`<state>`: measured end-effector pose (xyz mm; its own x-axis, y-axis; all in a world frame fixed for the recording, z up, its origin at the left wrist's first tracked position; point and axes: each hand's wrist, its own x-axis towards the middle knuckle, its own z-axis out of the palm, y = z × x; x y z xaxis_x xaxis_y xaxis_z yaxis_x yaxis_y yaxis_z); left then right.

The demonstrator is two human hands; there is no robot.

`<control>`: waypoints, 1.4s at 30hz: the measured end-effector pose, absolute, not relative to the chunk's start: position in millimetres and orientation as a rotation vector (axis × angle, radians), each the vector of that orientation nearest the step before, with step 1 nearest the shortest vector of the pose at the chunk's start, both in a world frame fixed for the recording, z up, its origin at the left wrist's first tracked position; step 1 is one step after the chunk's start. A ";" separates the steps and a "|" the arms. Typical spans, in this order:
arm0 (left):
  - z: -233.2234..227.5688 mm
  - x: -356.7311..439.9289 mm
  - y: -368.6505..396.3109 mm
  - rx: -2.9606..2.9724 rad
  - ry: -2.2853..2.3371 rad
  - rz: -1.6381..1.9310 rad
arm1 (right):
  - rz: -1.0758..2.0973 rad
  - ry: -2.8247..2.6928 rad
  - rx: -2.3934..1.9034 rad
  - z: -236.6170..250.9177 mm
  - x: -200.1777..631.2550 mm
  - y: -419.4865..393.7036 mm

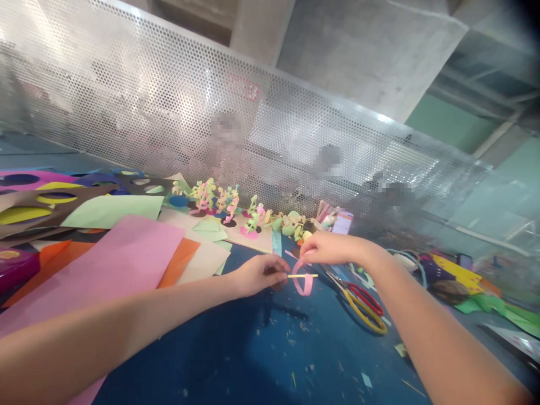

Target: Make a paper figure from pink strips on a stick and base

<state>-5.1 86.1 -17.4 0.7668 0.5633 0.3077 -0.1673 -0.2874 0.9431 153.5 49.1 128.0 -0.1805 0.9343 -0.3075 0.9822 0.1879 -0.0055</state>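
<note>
My left hand pinches one end of a thin pale-yellow stick, which points to the right above the blue table. A curled pink paper strip loops around or beside the stick; I cannot tell whether it is fastened there. The strip's upper part runs up to my right hand, whose fingers are closed on it. Close under my right forearm lie scissors with red and yellow handles. Small curled-paper figures in pink, green and yellow stand behind my hands.
Pink paper sheets, orange sheets and pale green sheets are stacked at left. A perforated metal screen rises behind the table. Paper scraps dot the blue tabletop. A phone leans at the back; yellow patterned material lies right.
</note>
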 end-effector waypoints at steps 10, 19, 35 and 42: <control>-19.9 -3.9 87.0 1.678 0.319 0.764 | 0.448 2.126 1.967 139.1 93.1 24.1; -11.2 -8.7 85.9 1.636 0.295 0.813 | 1.105 2.214 1.888 97.7 88.7 -15.7; -20.3 -4.2 92.2 1.596 0.372 0.915 | 0.299 2.699 2.354 33.0 136.6 -30.2; -18.8 -4.1 92.1 1.612 0.410 0.919 | -0.650 2.743 2.601 34.9 136.6 -0.2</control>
<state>-4.1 92.1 -18.8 0.6286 0.7001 0.3387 -0.2153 -0.2618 0.9408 136.6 -0.2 34.9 0.0444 0.9661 0.2542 0.7492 0.1361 -0.6482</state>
